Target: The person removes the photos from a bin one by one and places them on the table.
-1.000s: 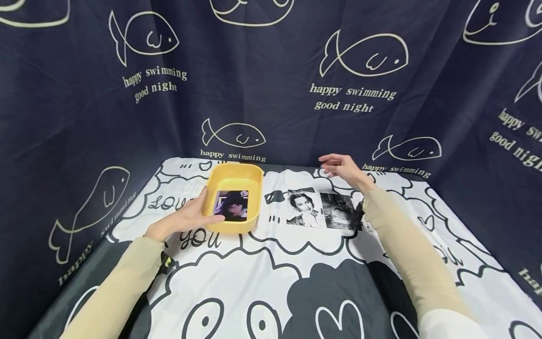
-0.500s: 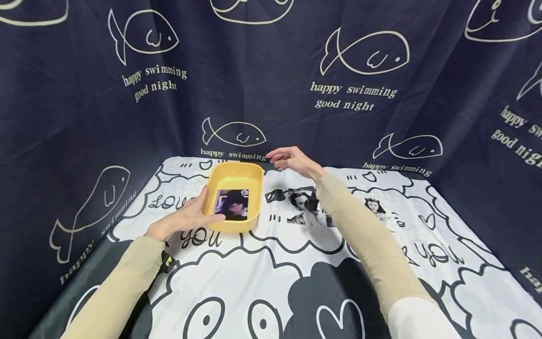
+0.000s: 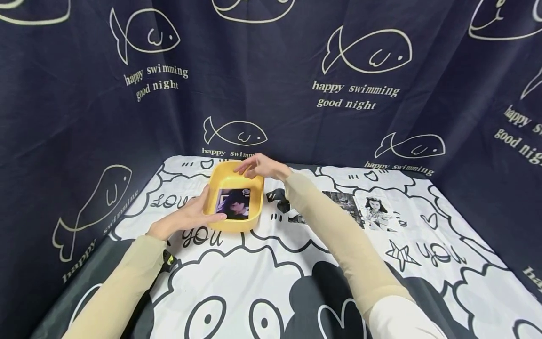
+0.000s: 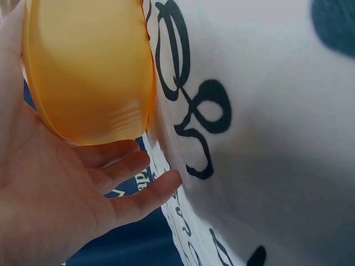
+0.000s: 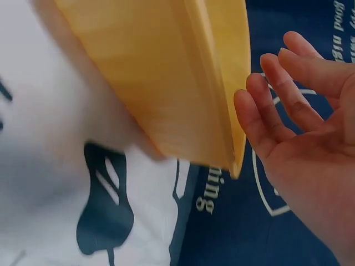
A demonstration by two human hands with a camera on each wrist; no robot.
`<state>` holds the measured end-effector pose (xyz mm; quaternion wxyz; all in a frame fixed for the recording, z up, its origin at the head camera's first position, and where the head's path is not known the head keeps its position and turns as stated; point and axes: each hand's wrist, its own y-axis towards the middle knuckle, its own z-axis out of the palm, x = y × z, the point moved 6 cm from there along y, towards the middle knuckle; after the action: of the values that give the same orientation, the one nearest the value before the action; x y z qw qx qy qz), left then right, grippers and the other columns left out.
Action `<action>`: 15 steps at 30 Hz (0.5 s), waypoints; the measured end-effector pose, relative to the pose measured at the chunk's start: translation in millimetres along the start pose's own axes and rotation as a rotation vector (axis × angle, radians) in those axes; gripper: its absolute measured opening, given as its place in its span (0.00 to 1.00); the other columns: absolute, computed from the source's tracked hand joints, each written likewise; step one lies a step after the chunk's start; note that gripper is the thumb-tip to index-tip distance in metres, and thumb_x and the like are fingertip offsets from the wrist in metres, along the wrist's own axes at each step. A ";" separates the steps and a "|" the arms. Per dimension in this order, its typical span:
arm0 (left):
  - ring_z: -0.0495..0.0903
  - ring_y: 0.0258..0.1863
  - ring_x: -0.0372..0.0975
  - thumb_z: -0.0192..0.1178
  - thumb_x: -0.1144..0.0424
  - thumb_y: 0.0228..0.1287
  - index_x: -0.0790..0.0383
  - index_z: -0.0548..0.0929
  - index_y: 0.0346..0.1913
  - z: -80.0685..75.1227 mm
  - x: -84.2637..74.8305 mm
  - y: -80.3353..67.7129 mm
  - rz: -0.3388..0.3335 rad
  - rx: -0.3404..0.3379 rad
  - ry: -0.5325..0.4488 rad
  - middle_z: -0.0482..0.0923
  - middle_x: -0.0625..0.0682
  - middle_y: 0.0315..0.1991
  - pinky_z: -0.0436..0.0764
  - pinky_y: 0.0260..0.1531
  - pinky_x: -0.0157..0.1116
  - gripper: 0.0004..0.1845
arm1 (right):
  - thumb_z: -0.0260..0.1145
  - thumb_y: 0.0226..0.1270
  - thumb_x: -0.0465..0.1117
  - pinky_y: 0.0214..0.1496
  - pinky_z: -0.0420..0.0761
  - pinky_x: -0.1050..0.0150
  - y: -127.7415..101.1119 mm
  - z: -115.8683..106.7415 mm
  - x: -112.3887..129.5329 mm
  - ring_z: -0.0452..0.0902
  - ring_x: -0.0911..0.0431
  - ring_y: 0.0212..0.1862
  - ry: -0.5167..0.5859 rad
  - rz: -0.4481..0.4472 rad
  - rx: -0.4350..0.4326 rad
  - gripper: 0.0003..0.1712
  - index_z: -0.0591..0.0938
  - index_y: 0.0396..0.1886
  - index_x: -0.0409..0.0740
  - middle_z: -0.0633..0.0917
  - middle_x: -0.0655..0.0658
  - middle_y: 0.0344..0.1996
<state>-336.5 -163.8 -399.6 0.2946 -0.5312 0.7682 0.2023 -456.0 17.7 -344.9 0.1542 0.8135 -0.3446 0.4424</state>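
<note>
From the head view we see the shallow yellow plastic rectangular tray [image 3: 234,197] standing on the black-and-white cartoon-print cloth [image 3: 271,282], toward its far left part, with a dark portrait photo [image 3: 233,204] lying flat on the tray's floor. Our left hand [image 3: 186,217] lies against the tray's near left side, thumb on the rim by the photo. Our right hand [image 3: 259,166] hovers at the tray's far right corner, fingers relaxed and a little spread, holding nothing. To the right of the tray, two more black-and-white photos [image 3: 372,212] lie on the cloth, one partly covered by the right sleeve [image 3: 338,235].

The left wrist view adds what the head view lacks: the tray's rounded outer wall [image 4: 89,72] resting against the palm of the left hand [image 4: 61,188], the fingers [image 4: 138,194] straight and loosely together below it, not curled round. The right wrist view shows the tray's rim [image 5: 222,83] just beside the right hand's open fingers [image 5: 260,116]; whether they touch it we cannot tell, as that picture is blurred. Neither wrist view shows the photo inside. The navy fish-print curtain [image 3: 271,80] closes off the back.
</note>
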 end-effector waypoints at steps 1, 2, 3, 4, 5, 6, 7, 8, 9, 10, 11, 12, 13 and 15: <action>0.71 0.63 0.58 0.66 0.40 0.55 0.56 0.37 0.77 -0.3 -0.2 0.1 0.001 -0.002 -0.001 0.67 0.69 0.66 0.69 0.62 0.58 0.59 | 0.59 0.65 0.26 0.56 0.81 0.56 2.5 3.9 0.7 0.77 0.42 0.56 -0.009 0.007 0.005 0.20 0.81 0.56 0.39 0.83 0.36 0.52; 0.71 0.63 0.59 0.66 0.40 0.55 0.56 0.37 0.77 -0.4 -0.2 0.1 0.001 -0.002 -0.003 0.67 0.69 0.66 0.69 0.62 0.59 0.59 | 0.59 0.65 0.26 0.57 0.80 0.52 5.0 7.6 0.9 0.77 0.41 0.55 -0.012 0.014 0.011 0.20 0.81 0.57 0.39 0.83 0.36 0.51; 0.70 0.63 0.59 0.66 0.40 0.55 0.56 0.37 0.77 0.0 -0.1 0.2 0.000 0.000 -0.003 0.66 0.69 0.66 0.68 0.62 0.59 0.60 | 0.59 0.65 0.26 0.58 0.79 0.49 6.7 11.3 1.0 0.77 0.40 0.55 -0.009 0.023 0.018 0.20 0.81 0.57 0.40 0.82 0.34 0.52; 0.70 0.63 0.59 0.66 0.39 0.55 0.57 0.36 0.77 0.2 0.1 0.2 -0.002 0.003 -0.002 0.66 0.69 0.67 0.68 0.62 0.59 0.60 | 0.60 0.66 0.26 0.59 0.78 0.47 8.6 14.9 0.4 0.77 0.40 0.55 -0.009 0.033 0.025 0.20 0.81 0.57 0.40 0.81 0.32 0.52; 0.69 0.64 0.59 0.66 0.39 0.55 0.57 0.36 0.77 0.5 0.3 0.2 -0.005 0.004 0.000 0.65 0.69 0.67 0.68 0.63 0.59 0.60 | 0.60 0.65 0.26 0.60 0.77 0.44 10.2 18.1 -0.2 0.77 0.38 0.55 -0.007 0.041 0.031 0.20 0.81 0.57 0.39 0.80 0.30 0.53; 0.69 0.64 0.59 0.65 0.39 0.55 0.57 0.36 0.77 0.8 0.7 0.2 -0.007 0.007 0.001 0.64 0.69 0.68 0.67 0.63 0.59 0.60 | 0.60 0.65 0.26 0.60 0.76 0.42 11.3 20.9 -0.5 0.77 0.37 0.55 -0.011 0.048 0.038 0.21 0.81 0.57 0.38 0.80 0.29 0.54; 0.69 0.64 0.59 0.65 0.38 0.55 0.57 0.36 0.77 1.1 0.9 0.3 -0.009 0.008 0.002 0.64 0.69 0.68 0.67 0.63 0.59 0.61 | 0.61 0.65 0.26 0.60 0.76 0.41 12.6 23.3 -1.1 0.77 0.37 0.55 -0.022 0.051 0.044 0.21 0.80 0.57 0.37 0.79 0.28 0.55; 0.68 0.65 0.59 0.65 0.38 0.55 0.56 0.35 0.77 1.3 1.1 0.2 -0.012 0.009 0.005 0.63 0.69 0.69 0.67 0.63 0.59 0.61 | 0.62 0.64 0.27 0.60 0.76 0.41 13.8 25.2 -1.6 0.78 0.38 0.54 -0.041 0.053 0.048 0.21 0.80 0.57 0.37 0.79 0.28 0.54; 0.68 0.65 0.59 0.65 0.38 0.55 0.56 0.36 0.77 1.4 1.1 0.2 -0.013 0.008 0.004 0.63 0.68 0.69 0.67 0.63 0.59 0.61 | 0.62 0.63 0.27 0.59 0.76 0.41 14.9 26.7 -2.0 0.79 0.40 0.52 -0.061 0.054 0.050 0.21 0.80 0.57 0.36 0.80 0.28 0.54; 0.68 0.65 0.59 0.65 0.38 0.55 0.56 0.36 0.77 1.0 1.0 0.2 -0.012 0.005 0.001 0.63 0.68 0.69 0.67 0.63 0.59 0.60 | 0.63 0.63 0.27 0.59 0.76 0.41 16.0 27.8 -2.5 0.80 0.42 0.49 -0.079 0.053 0.048 0.21 0.80 0.56 0.36 0.80 0.28 0.54; 0.69 0.64 0.59 0.66 0.39 0.55 0.56 0.36 0.77 0.9 0.6 0.2 -0.008 0.004 -0.005 0.64 0.68 0.69 0.67 0.63 0.59 0.60 | 0.63 0.62 0.27 0.58 0.77 0.41 17.1 28.3 -2.9 0.81 0.45 0.46 -0.099 0.052 0.044 0.21 0.81 0.56 0.35 0.81 0.29 0.53; 0.69 0.64 0.59 0.66 0.39 0.55 0.55 0.36 0.77 0.9 0.4 0.1 -0.004 0.004 -0.009 0.64 0.68 0.69 0.67 0.63 0.59 0.60 | 0.64 0.61 0.27 0.56 0.78 0.43 18.1 28.6 -3.5 0.80 0.48 0.44 -0.126 0.051 0.040 0.21 0.81 0.55 0.36 0.82 0.30 0.52; 0.69 0.64 0.59 0.66 0.40 0.55 0.55 0.37 0.77 0.7 0.1 0.0 -0.003 0.003 -0.013 0.64 0.68 0.68 0.67 0.63 0.59 0.60 | 0.64 0.61 0.27 0.55 0.79 0.45 19.1 28.9 -3.9 0.79 0.51 0.41 -0.152 0.049 0.038 0.21 0.81 0.55 0.36 0.82 0.30 0.51; 0.69 0.64 0.59 0.66 0.40 0.55 0.55 0.37 0.77 0.6 -0.2 -0.3 0.000 0.006 -0.017 0.64 0.68 0.68 0.67 0.63 0.59 0.60 | 0.65 0.59 0.27 0.48 0.82 0.53 21.5 29.0 -5.6 0.78 0.56 0.37 -0.208 0.051 0.029 0.21 0.83 0.54 0.38 0.84 0.33 0.48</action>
<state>-336.1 -163.3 -400.0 0.3028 -0.5286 0.7662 0.2046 -455.2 -11.4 -366.9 0.0943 0.8480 -0.3730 0.3645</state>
